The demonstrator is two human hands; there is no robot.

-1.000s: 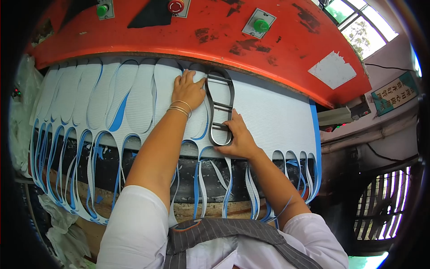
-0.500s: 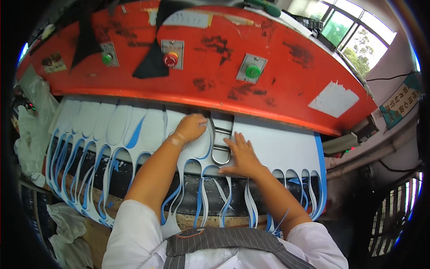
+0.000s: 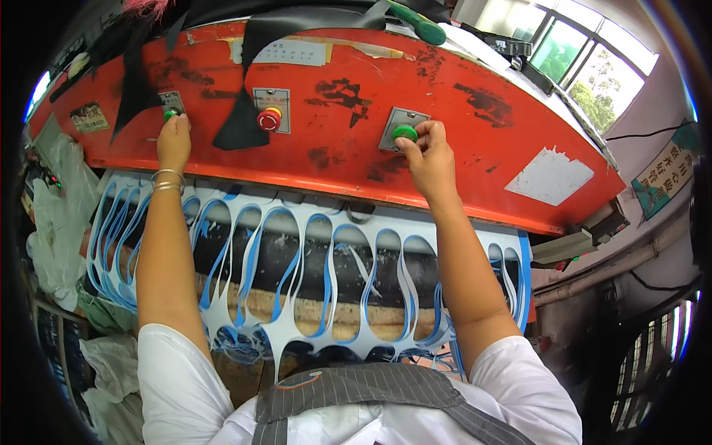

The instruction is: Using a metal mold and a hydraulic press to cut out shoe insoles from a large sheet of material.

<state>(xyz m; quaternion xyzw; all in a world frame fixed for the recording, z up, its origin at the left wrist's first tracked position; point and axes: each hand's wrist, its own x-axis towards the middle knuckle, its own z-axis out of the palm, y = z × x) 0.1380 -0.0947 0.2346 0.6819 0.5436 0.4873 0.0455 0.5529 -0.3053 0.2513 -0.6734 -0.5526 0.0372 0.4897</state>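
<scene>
Both my arms reach up to the front of a red press. My left hand is closed, its fingertips on a small green push button that they partly cover. My right hand has thumb and fingers closed round the edge of a larger green push button. Below, a white sheet with blue edges runs under the press, its near part cut into hanging loops. The curved tip of a metal cutting die shows beneath the press's lower edge; its rest is hidden.
Between my hands sits a red stop button. Black material scraps hang over the press front. A green-handled tool lies on top. Clear plastic bags hang at the left; a pipe runs along the right wall.
Both hands have left the sheet and the die and moved up to the two green buttons. The press now covers more of the sheet and nearly all of the die.
</scene>
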